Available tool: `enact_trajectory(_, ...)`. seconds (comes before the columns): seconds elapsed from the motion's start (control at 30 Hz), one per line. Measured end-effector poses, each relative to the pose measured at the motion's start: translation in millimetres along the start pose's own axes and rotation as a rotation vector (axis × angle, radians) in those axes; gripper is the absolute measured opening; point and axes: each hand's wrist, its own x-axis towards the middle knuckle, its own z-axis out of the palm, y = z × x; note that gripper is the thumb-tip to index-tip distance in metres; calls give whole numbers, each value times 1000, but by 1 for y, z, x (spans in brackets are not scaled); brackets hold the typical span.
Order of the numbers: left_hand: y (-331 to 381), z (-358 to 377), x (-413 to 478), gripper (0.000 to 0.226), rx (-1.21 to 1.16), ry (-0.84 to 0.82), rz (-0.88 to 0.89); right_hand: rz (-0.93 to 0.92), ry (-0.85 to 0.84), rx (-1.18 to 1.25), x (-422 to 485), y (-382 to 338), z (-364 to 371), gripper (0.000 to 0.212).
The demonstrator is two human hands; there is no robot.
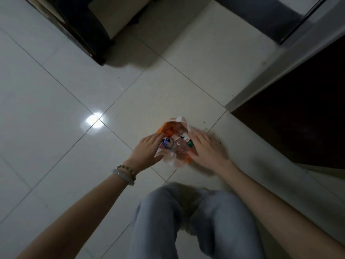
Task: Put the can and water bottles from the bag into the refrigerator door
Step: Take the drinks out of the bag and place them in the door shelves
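While the bag [164,128] sits on the floor [56,90], nothing's out yet: can [167,143] and water bottles [182,148] lie inside. Left grip [149,148], fingers apart, reaches beside the can; right grip [205,149] lies spread against the bag. Every trip to the refrigerator door lies ahead.

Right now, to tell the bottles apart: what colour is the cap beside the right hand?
The cap is green; head view.
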Motion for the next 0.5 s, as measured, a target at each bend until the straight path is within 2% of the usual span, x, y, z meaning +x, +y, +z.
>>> enact_trajectory(0.1, -25, 55, 38, 74, 38, -15, 91, -27, -44, 0, 42, 29, 49, 64)
enact_trajectory(0.3, -54, 132, 106, 74, 166, -4, 342, -73, -92, -108, 104, 68, 128, 68)
enact_trajectory(0.4, -51, 160, 124, 79, 251, -57, 412, -69, -98, -330, 120, 74, 150, 54)
enact_trajectory(0.5, -51, 175, 133, 79, 358, -114, 394, -82, -57, -612, 126, 68, 170, 36)
